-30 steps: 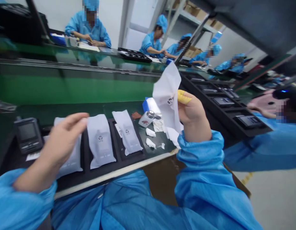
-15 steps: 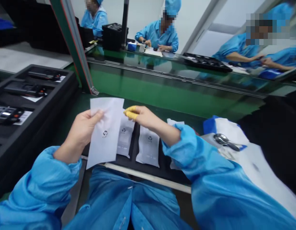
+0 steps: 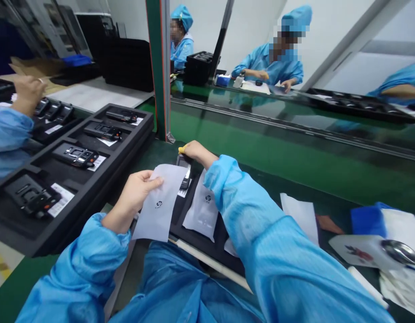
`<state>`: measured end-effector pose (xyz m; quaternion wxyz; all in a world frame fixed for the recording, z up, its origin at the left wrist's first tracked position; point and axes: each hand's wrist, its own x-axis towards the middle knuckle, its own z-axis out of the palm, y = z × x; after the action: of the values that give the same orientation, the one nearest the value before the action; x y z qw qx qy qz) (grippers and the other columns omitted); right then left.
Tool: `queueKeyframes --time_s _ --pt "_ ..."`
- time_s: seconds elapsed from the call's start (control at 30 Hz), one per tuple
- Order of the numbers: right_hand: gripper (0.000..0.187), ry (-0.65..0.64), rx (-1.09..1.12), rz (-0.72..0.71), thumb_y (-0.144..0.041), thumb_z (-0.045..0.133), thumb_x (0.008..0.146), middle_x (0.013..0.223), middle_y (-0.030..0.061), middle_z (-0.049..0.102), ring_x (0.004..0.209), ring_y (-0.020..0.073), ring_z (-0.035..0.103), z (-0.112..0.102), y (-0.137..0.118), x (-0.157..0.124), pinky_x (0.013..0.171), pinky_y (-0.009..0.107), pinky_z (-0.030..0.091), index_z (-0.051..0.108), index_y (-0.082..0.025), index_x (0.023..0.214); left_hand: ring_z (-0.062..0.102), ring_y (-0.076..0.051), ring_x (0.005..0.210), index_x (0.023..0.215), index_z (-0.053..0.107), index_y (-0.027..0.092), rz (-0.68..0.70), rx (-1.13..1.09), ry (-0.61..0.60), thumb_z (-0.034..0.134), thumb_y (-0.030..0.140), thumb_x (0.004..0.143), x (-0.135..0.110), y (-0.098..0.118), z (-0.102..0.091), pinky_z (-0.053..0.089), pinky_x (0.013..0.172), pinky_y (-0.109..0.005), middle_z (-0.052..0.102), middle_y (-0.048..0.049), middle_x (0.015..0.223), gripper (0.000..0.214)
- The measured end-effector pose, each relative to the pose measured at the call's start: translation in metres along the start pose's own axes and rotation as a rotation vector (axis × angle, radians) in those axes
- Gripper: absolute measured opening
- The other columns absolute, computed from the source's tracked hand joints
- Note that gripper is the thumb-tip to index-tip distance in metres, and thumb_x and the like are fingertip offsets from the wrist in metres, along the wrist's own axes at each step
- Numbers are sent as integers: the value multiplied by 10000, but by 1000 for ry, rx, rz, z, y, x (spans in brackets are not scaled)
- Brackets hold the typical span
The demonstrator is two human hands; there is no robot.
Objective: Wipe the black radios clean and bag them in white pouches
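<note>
My left hand [image 3: 138, 190] pinches the upper left edge of a flat white plastic bag [image 3: 158, 208] printed with a recycling mark. Just behind the bag, my right hand [image 3: 199, 152], with yellow finger cots, has its fingers closed at the top end of a black handheld device [image 3: 186, 179]. The bag hides part of that device, and its lower end lies by a white label. Beneath is a black foam tray [image 3: 179, 217]. Right of the device, a filled white bag [image 3: 204, 208] lies in the tray; another [image 3: 230, 247] is mostly covered by my sleeve.
On the left, a larger black foam tray [image 3: 125, 148] holds several devices with labels. A co-worker's hand [image 3: 29, 92] is beyond it. A green upright post [image 3: 158, 72] stands ahead. A loose white bag [image 3: 300, 215] and a metal spoon-like object [image 3: 400, 251] lie on the right.
The view has turned left. My right hand has gone from beside a filled bag to the black device, which was hidden before. My left hand still holds the white bag.
</note>
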<state>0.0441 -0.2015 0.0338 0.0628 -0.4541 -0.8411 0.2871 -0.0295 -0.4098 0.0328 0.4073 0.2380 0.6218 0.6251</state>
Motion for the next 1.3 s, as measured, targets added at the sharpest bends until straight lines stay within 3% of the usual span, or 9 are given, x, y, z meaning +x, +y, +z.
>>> queueKeyframes --time_s 0.17,0.27,0.37,0.5,0.63,0.87,1.07,1.3 --pt "227 -29 -53 -49 -320 642 800 888 74 745 763 158 644 -20 0 -27 635 238 436 756 -150 899 546 -122 445 594 670 125 52 8 44 841 576 438 3 -5 1 403 433 -223 636 -28 523 507" --pt "210 52 -105 -68 -270 618 807 928 69 745 847 194 653 -35 -1 -52 713 274 449 759 -189 940 564 -126 474 630 682 137 61 -14 45 877 499 384 2 -6 6 426 458 -222 656 -17 554 479" --pt "214 345 -84 -157 -275 606 819 941 55 743 904 219 655 -57 2 -75 801 320 459 758 -210 954 562 -121 487 606 665 147 116 -5 69 888 441 388 -2 -5 11 432 474 -220 647 -5 550 429" --pt "126 789 335 -355 -199 650 793 794 23 711 780 151 633 -99 8 -96 744 288 468 749 -143 849 497 -98 443 536 644 149 179 47 72 843 546 449 -7 2 20 368 427 -211 590 3 489 453" --pt "110 994 722 -607 -162 673 782 609 -41 550 653 82 562 -128 2 -118 699 269 467 694 -120 683 491 -100 448 552 661 147 175 65 37 835 570 442 -12 8 34 367 431 -218 598 -1 502 470" --pt "54 984 840 -731 -160 690 764 660 -65 637 719 75 621 -118 0 -147 750 259 511 715 -173 719 469 -96 432 492 591 154 212 85 -45 833 555 487 -19 7 48 347 431 -224 539 16 461 467" --pt "60 939 809 -663 -118 698 742 678 -53 683 676 76 616 -116 12 -154 688 246 515 734 -166 739 519 -111 484 513 625 145 208 15 -112 834 593 473 -22 13 55 406 475 -230 595 -9 516 496" --pt "85 805 698 -571 -103 684 740 637 -75 666 619 45 585 -124 12 -164 598 183 478 723 -161 693 495 -95 487 591 697 138 236 71 -156 832 588 492 -25 19 64 371 460 -213 612 5 541 480"
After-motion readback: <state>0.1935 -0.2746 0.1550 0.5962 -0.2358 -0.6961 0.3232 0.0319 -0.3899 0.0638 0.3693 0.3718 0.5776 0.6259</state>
